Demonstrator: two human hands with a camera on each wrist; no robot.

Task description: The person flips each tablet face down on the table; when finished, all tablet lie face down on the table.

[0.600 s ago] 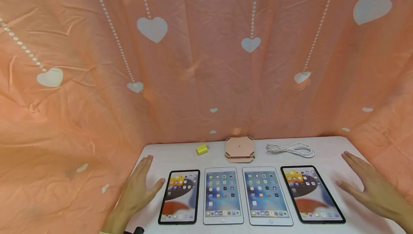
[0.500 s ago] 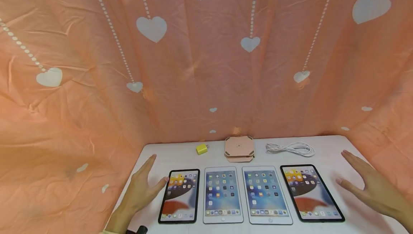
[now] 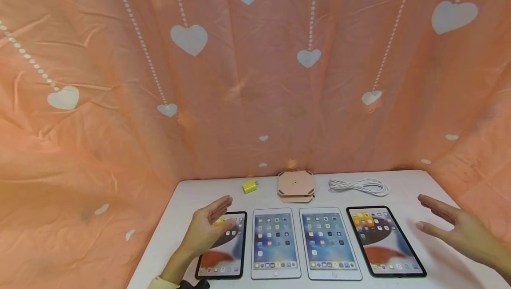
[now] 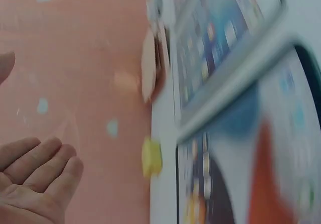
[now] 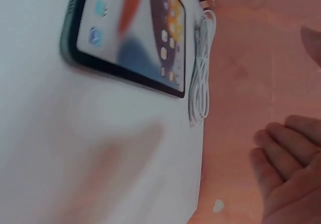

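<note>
My left hand [image 3: 205, 229] hovers over the leftmost black-framed tablet [image 3: 221, 258] and hides part of its upper screen. Its fingers are extended, the thumb apart, and nothing is in it. Two white tablets, one [image 3: 275, 244] left of centre and one [image 3: 330, 244] right of centre, lie in the middle of the row. At the right end lies another black-framed tablet [image 3: 385, 240]; every screen is lit with app icons. My right hand [image 3: 459, 231] is held beside that tablet, fingers extended and holding nothing; its shadow falls on the table in the right wrist view.
Along the back of the white table [image 3: 163, 253] sit a yellow charger plug [image 3: 249, 186], a folded pink stand [image 3: 296, 183] and a coiled white cable [image 3: 359, 186]. An orange curtain [image 3: 239, 94] printed with white hearts surrounds the table at the back and sides.
My left hand has moved right, from beside the leftmost tablet to over it. The right hand stays about where it was, its fingers slightly turned. The tablets have not moved.
</note>
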